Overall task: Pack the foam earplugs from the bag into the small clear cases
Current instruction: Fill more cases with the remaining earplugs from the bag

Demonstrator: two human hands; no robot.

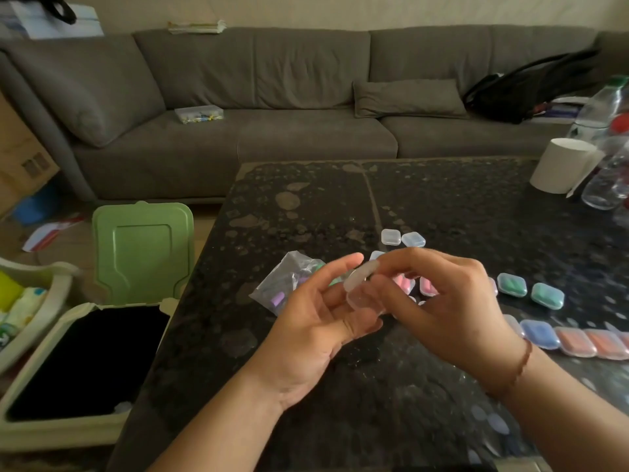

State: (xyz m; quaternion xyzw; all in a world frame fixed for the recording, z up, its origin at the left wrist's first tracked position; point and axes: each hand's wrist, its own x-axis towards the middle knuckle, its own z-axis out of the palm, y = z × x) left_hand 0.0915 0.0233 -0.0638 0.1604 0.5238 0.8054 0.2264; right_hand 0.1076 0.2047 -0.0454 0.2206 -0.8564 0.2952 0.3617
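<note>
Head view: no legible writing or brand is visible. A small clear case [361,287], translucent with rounded corners, is held above the middle of the dark speckled counter [459,199]. The left hand [316,321] supports it with curled fingers; the right hand [442,301] pinches its upper edge. The bag [289,277] of earplugs lies just behind the left hand. Filled cases [512,284] line the right edge.
</note>
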